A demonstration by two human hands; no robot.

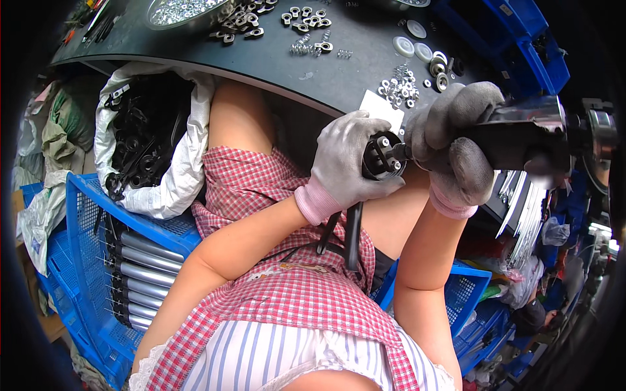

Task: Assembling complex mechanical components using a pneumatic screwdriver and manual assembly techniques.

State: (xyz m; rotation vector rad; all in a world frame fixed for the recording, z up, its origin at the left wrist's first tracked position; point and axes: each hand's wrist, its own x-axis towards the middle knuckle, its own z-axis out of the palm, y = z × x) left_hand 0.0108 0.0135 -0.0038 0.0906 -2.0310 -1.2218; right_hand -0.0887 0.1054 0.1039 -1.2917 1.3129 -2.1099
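Observation:
My left hand (pixel 349 158), in a grey glove with a pink cuff, is closed round a black round part (pixel 376 156). Metal fittings show in its open face, and two black legs (pixel 353 238) hang below the hand. Close beside it, my right hand (pixel 456 133), gloved alike, grips a thick black piece (pixel 512 144) with a shiny silver upper side. This reaches to the right toward a blurred round metal end (pixel 601 133). Between the hands a narrow dark tip meets or nearly meets the round part; I cannot tell which. My right palm and part of the piece are hidden.
On the dark table (pixel 339 78) lie metal eyelet parts (pixel 306 18), springs (pixel 303 47), nuts (pixel 399 88), white discs (pixel 404 47) and a metal bowl (pixel 182 12). Blue bins (pixel 521 45) stand far right. Left are a white sack (pixel 195 156) of black parts and a blue basket (pixel 85 189) with silver tubes (pixel 147 280).

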